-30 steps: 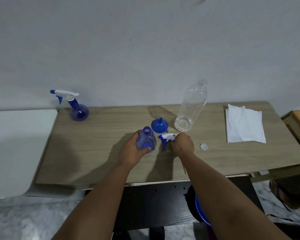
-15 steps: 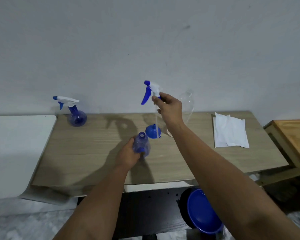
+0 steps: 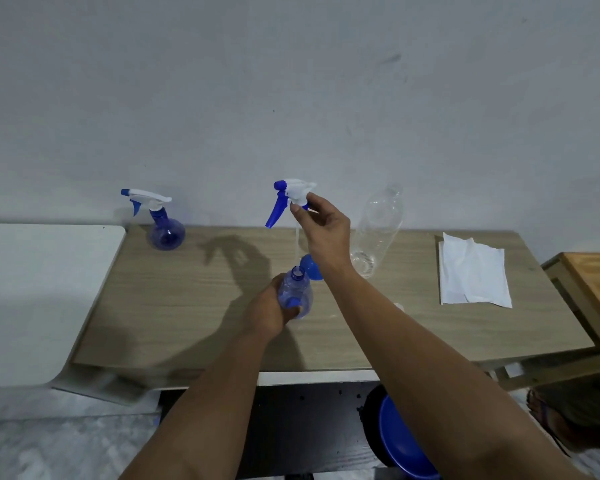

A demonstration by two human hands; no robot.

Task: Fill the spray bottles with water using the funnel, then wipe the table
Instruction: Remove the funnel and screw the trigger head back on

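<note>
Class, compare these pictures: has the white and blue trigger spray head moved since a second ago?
Yes. The white and blue trigger spray head has risen off the wooden table; the right hand holds it above the open blue bottle.

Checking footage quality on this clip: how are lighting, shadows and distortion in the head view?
Head view: dim, bluish light; hard shadows of the arms fall leftward across the table; wide-angle bending curves the table edges; the clear bottle is faint against the wall; hands and spray head stay sharp.
</note>
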